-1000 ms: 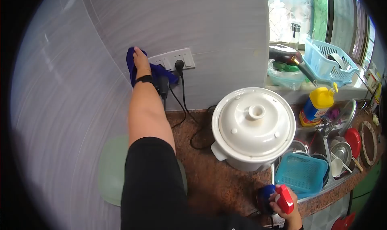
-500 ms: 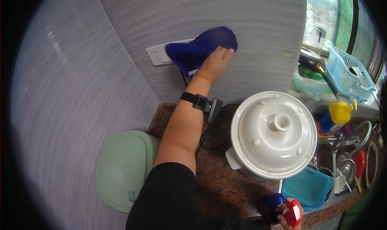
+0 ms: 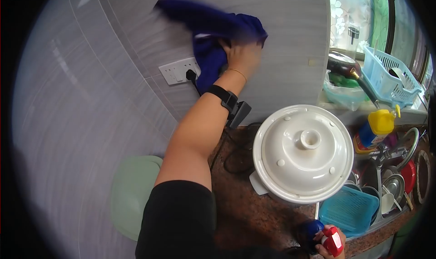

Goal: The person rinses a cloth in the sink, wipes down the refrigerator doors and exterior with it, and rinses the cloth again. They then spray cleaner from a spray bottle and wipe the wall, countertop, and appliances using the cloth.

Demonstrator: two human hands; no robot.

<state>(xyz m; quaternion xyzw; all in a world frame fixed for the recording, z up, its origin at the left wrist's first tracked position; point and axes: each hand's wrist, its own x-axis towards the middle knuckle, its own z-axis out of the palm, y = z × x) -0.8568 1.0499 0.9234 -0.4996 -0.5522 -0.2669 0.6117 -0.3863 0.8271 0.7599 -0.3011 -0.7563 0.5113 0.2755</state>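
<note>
My left hand point(image 3: 243, 57) is pressed against the tiled wall, its fingers closed on a dark blue cloth point(image 3: 211, 57). One end of the cloth flares up to the left, blurred by motion, and another part hangs beside the white wall socket panel point(image 3: 169, 73). A black plug point(image 3: 190, 74) sits in that panel, its cord running down. Low at the right, my right hand point(image 3: 323, 251) grips a spray bottle with a blue body point(image 3: 310, 231) and a red trigger head point(image 3: 334, 241). The bottle's lower part is in shadow.
A white lidded pot point(image 3: 290, 168) stands on the brown stone counter point(image 3: 234, 186). Left of my arm is a pale green bin point(image 3: 131, 195). Rightward are a blue basket point(image 3: 347, 209), a sink with dishes, a yellow-topped bottle point(image 3: 379, 122) and a light blue rack point(image 3: 386, 77) by the window.
My left hand has shifted slightly with the cloth, whose loose end has swung up and left, uncovering the plug. My right hand still holds the spray bottle. The view has shifted slightly.
</note>
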